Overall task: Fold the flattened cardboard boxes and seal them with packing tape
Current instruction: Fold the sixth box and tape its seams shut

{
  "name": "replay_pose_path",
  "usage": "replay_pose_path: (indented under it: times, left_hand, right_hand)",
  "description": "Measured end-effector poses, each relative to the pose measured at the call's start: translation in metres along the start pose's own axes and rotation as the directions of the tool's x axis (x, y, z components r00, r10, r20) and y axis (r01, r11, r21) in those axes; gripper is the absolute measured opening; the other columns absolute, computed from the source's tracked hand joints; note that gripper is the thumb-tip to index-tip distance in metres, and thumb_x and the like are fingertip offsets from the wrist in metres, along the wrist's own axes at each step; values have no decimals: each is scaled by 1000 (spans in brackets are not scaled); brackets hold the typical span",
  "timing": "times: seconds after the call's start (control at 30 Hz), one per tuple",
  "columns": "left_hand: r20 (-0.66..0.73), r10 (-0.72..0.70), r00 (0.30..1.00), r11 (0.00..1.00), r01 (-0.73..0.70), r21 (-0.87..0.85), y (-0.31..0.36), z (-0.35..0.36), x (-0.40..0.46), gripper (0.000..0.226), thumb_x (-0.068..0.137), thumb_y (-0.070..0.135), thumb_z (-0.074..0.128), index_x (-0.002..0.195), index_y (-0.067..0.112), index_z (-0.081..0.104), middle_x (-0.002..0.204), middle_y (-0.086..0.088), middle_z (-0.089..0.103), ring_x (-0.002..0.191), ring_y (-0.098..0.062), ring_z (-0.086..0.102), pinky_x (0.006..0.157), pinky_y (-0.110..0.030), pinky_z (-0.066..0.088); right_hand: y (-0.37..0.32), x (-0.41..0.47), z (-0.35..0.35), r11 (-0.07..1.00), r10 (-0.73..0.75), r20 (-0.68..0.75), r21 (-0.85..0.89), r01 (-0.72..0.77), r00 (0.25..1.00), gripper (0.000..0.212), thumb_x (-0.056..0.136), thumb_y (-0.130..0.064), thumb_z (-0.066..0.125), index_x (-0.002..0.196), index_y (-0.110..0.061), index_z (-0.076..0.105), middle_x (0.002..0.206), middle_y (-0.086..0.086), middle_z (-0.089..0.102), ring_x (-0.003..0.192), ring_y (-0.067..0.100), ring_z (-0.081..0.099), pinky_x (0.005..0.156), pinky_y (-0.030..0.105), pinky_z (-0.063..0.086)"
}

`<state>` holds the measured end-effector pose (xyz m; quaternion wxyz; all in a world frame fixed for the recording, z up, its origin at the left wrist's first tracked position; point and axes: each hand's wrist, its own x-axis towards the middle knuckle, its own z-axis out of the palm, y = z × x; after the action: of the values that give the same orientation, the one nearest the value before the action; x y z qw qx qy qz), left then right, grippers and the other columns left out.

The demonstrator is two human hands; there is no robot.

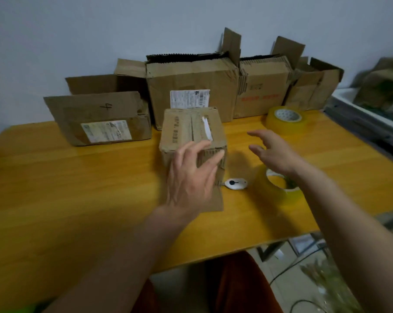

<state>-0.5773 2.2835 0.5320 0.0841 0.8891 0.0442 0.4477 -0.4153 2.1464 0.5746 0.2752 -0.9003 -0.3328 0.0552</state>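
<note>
Left hand [192, 175] with straight fingers resting on small folded box [192, 134], mid-table. Right hand [275, 152] open, holding nothing, above near tape roll [278, 188]. Second roll [287, 119] behind; white cutter [235, 184] beside box on yellow table [78, 188].

Dim, soft indoor light with a bluish cast on the wall [78, 30]. Faint shadows pool beside the box [192, 132]. The right edge smears with blur, the table [55, 188] bows from wide-angle distortion, and overall detail is soft.
</note>
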Motion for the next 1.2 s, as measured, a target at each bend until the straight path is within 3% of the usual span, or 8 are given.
replay_pose_path:
  times: [0.1,0.27,0.37,0.63,0.77,0.87,1.03,1.2]
  left_hand:
    - [188,-5,982,984,38,-174,23,14,-21,27,92,8,59,117,8,69,113,-13,62,108,-29,52,82,-42,51]
    - [529,-249,811,886,411,-213,48,33,-29,47,93,13,61,139,12,51,127,-2,50,118,-18,46,100,-31,41]
    - [631,-339,698,784,580,-220,59,32,-27,57,92,18,65,144,16,43,138,2,44,122,-18,48,104,-34,41]
    - [522,-530,668,458,744,-487,67,11,-25,38,82,11,74,120,9,66,120,1,60,109,-16,63,95,-29,52]
    - [366,-606,706,523,701,-486,61,0,-33,11,80,9,76,90,12,76,94,4,66,86,-11,69,76,-22,57]
    - [313,-637,704,545,699,-463,57,-10,-37,12,82,8,75,78,19,71,91,0,65,79,-10,67,68,-11,51]
    - [118,-533,838,797,544,-263,50,-23,-40,4,91,7,63,87,6,64,92,-7,60,79,-24,62,74,-40,51]
    - [118,-619,776,714,619,-326,42,-32,-36,8,97,6,51,97,9,58,87,-2,63,85,-23,64,79,-45,53]
  right_hand:
    - [26,-41,-7,997,79,41,-18,-79,996,42,92,-29,60,131,-11,56,137,10,53,124,26,49,98,32,38]
    - [50,-80,2,936,81,175,-351,-14,981,55,87,-33,67,136,-15,51,144,6,44,138,25,25,111,32,19]
    - [53,-88,0,900,79,127,-436,-16,989,42,92,-29,58,134,-22,52,139,3,52,135,20,36,116,35,5]
    - [7,-104,-6,987,-26,123,-153,45,992,46,84,-38,69,124,-17,62,128,5,62,115,23,57,95,38,47]
    - [-12,-105,0,991,-51,156,-112,69,986,46,84,-37,69,124,-15,62,128,5,62,114,20,58,93,37,48]
    - [-25,-105,7,991,-69,168,-102,87,983,45,85,-37,68,124,-16,61,128,4,61,113,20,58,93,36,48]
    - [-45,-107,17,986,-143,169,-59,155,975,46,91,-36,61,131,-16,54,131,6,58,116,21,54,88,29,42]
    - [-61,-107,20,979,-185,158,-56,196,970,43,92,-34,58,130,-13,54,127,8,59,113,22,54,88,30,42]
